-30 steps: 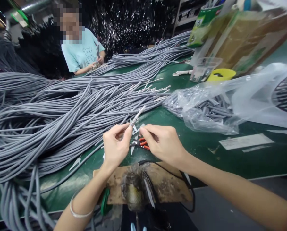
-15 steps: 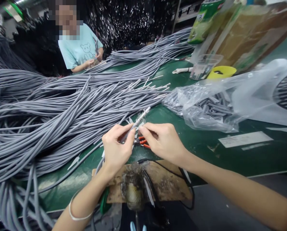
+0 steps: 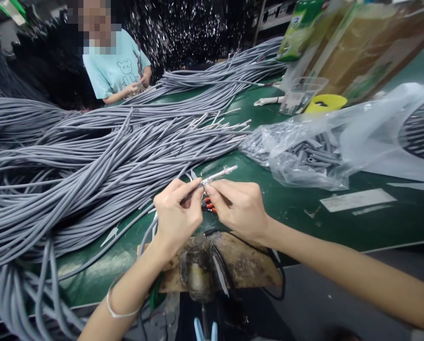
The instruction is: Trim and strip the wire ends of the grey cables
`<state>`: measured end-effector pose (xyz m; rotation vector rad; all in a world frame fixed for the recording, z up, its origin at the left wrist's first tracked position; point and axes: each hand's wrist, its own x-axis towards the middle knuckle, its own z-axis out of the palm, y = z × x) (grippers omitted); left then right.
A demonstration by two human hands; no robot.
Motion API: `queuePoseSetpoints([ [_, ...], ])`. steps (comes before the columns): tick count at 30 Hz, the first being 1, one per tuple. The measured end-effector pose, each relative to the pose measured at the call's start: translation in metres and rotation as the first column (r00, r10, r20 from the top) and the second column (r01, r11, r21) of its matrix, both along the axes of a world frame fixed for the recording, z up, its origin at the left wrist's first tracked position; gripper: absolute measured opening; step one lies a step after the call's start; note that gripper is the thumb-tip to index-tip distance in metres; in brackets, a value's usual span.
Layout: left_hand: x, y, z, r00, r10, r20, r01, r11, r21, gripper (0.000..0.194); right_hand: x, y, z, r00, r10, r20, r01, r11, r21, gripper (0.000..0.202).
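Cable (image 3: pixel 217 176), head view: its pale, frayed end points right and away, pinched by the left hand (image 3: pixel 178 210) over the green table (image 3: pixel 286 208). Right hand (image 3: pixel 240 208) sits at its base; I cannot tell its hold. Orange-handled tool (image 3: pixel 211 206) lies beneath; grey cables (image 3: pixel 91 163) spread leftward.

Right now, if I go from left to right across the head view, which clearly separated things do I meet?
Pale bracelet → left hand → right hand → flat white strip.
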<state>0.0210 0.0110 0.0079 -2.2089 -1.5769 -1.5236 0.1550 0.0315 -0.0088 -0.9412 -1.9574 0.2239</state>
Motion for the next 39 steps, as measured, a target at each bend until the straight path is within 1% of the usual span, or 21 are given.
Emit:
queuePoseSetpoints([
  [4, -0.002, -0.004, -0.007, 0.994, 0.044, -0.1, -0.024, 0.982, 0.187, 0.013, -0.002, 0.0, 0.006, 0.997, 0.009, -0.078, -0.021, 0.988, -0.15, 0.038],
  [6, -0.002, -0.004, -0.009, 0.987, 0.046, -0.151, -0.011, 0.975, 0.224, 0.014, -0.002, -0.002, 0.007, 0.996, 0.007, -0.093, -0.023, 0.984, -0.176, 0.038],
  [7, -0.002, -0.005, -0.009, 0.985, 0.046, -0.167, -0.007, 0.974, 0.224, 0.014, -0.003, -0.004, 0.007, 0.996, 0.003, -0.088, -0.018, 0.986, -0.164, 0.037],
  [9, -0.001, -0.004, -0.007, 0.984, 0.047, -0.171, -0.01, 0.978, 0.209, 0.014, -0.003, -0.007, 0.006, 0.998, -0.01, -0.06, 0.004, 0.995, -0.097, 0.034],
  [12, 0.0, -0.003, -0.003, 0.992, 0.041, -0.122, -0.022, 0.988, 0.153, 0.015, -0.003, -0.008, 0.004, 1.0, -0.015, -0.006, 0.015, 0.999, 0.044, 0.033],
  [13, 0.0, -0.003, -0.002, 0.995, 0.037, -0.096, -0.024, 0.991, 0.13, 0.015, -0.002, -0.007, 0.004, 1.0, -0.01, 0.007, 0.009, 0.998, 0.066, 0.032],
  [14, 0.0, -0.003, -0.001, 0.997, 0.032, -0.066, -0.025, 0.994, 0.107, 0.014, -0.002, -0.006, 0.004, 1.0, 0.001, 0.015, -0.002, 0.998, 0.065, 0.031],
  [18, -0.004, -0.003, 0.002, 0.998, 0.05, 0.04, -0.052, 0.998, 0.045, 0.012, 0.003, -0.001, 0.01, 0.998, 0.057, 0.028, -0.055, 0.997, -0.056, 0.031],
  [19, -0.006, -0.003, 0.002, 0.997, 0.059, 0.05, -0.061, 0.997, 0.042, 0.012, 0.005, 0.0, 0.011, 0.998, 0.056, 0.023, -0.055, 0.996, -0.067, 0.032],
  [22, -0.008, -0.003, 0.004, 0.996, 0.074, 0.046, -0.076, 0.996, 0.049, 0.012, 0.007, 0.0, 0.013, 0.999, 0.041, -0.005, -0.041, 0.999, -0.027, 0.031],
  [26, -0.008, -0.004, 0.004, 0.998, 0.052, 0.032, -0.054, 0.996, 0.07, 0.013, 0.006, 0.0, 0.012, 0.998, 0.058, -0.015, -0.058, 0.998, 0.007, 0.029],
  [31, -0.006, -0.005, 0.002, 0.999, 0.032, 0.013, -0.033, 0.996, 0.081, 0.014, 0.005, 0.0, 0.011, 0.998, 0.056, 0.003, -0.056, 0.998, -0.002, 0.03],
  [39, -0.007, -0.005, 0.002, 0.999, 0.038, 0.008, -0.039, 0.995, 0.094, 0.014, 0.005, -0.001, 0.011, 0.997, 0.074, 0.009, -0.074, 0.997, -0.036, 0.031],
])
